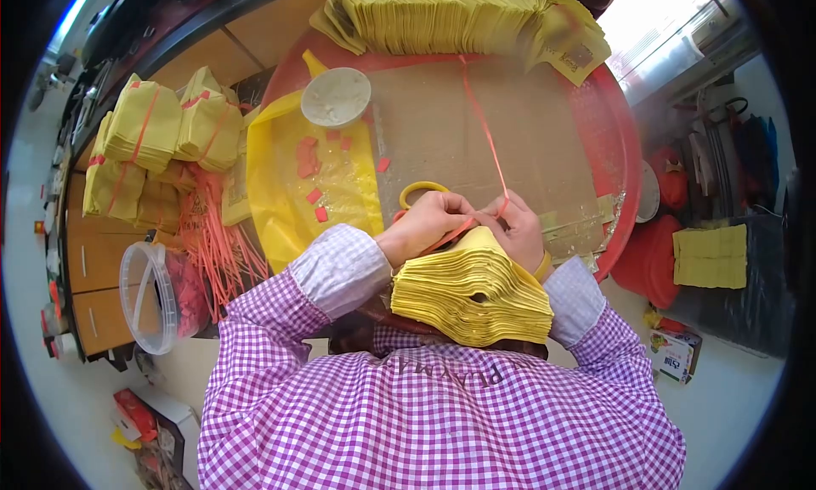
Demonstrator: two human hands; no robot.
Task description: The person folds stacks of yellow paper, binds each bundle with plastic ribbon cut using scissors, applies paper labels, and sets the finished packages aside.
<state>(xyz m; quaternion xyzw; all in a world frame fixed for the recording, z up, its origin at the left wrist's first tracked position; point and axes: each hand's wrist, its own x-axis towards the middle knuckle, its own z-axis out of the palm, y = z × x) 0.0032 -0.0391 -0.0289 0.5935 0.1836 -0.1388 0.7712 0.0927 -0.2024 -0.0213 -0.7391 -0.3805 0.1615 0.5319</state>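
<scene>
Grip (427,226) on strip (490,140), ruffled yellow stack (455,301)

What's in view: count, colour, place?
Held stack: one, yellow, at chest
Ribbon: one, red, reaching hands
Paper row: one, yellow, far edge
Tray: one, red, ahead
Cardboard: one, brown, on tray
Bowl: one, white, tray's left
Sheet: one, yellow, tray's left
Scraps: several, red, tray's left
Loop: one, yellow, on tray
Bundles: several, yellow, left
Strands: many, red, left
Bucket: one, clear, left
Cabinet: one, brown, left
Loose stack: one, yellow, right
Carton: one, white, lower right
Shirt: one, purple check, bottom
Left hand: one, bare, on ribbon
Right hand: one, bare, on ribbon
</scene>
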